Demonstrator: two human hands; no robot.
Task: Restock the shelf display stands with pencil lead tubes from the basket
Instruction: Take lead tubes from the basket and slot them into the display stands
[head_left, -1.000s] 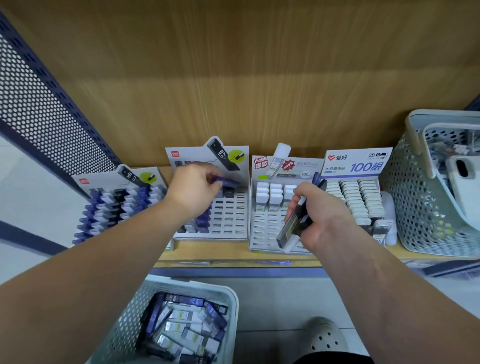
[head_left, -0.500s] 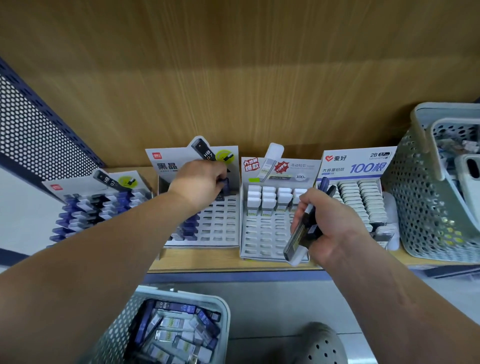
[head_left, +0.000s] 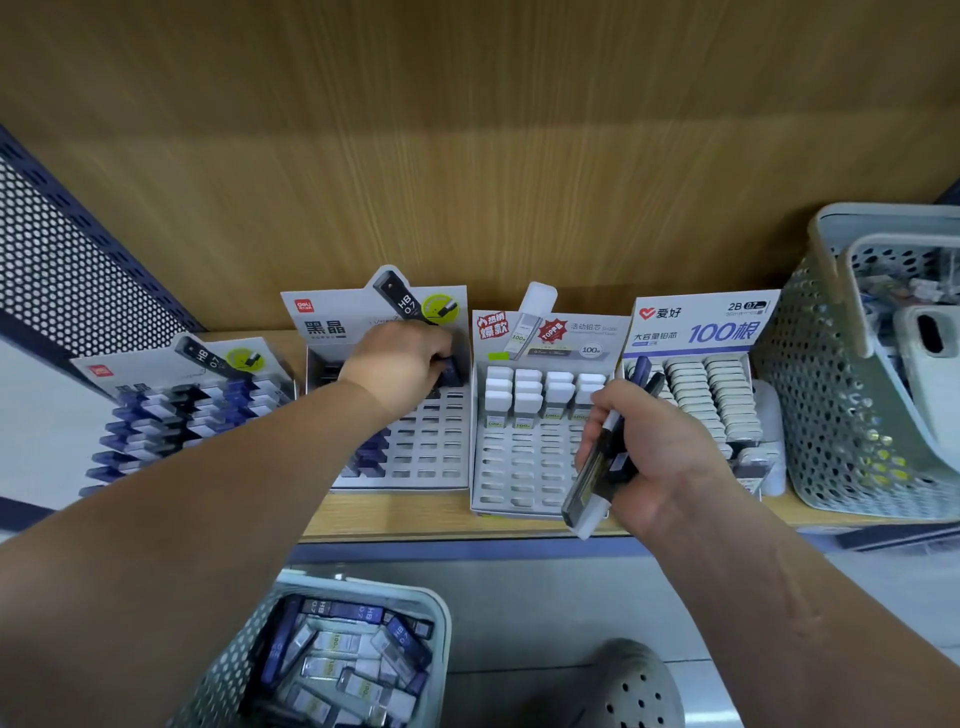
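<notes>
Wood-grain shelf carries four display stands side by side. At the top right slots of the second stand, the left hand curls its fingers round a dark blue lead tube. In front of the third stand, the right hand clamps a bundle of lead tubes, which tilts down and leftward. Below the shelf edge, the basket holds many more tubes lying loose. A second perforated basket sits on the shelf at far right.
</notes>
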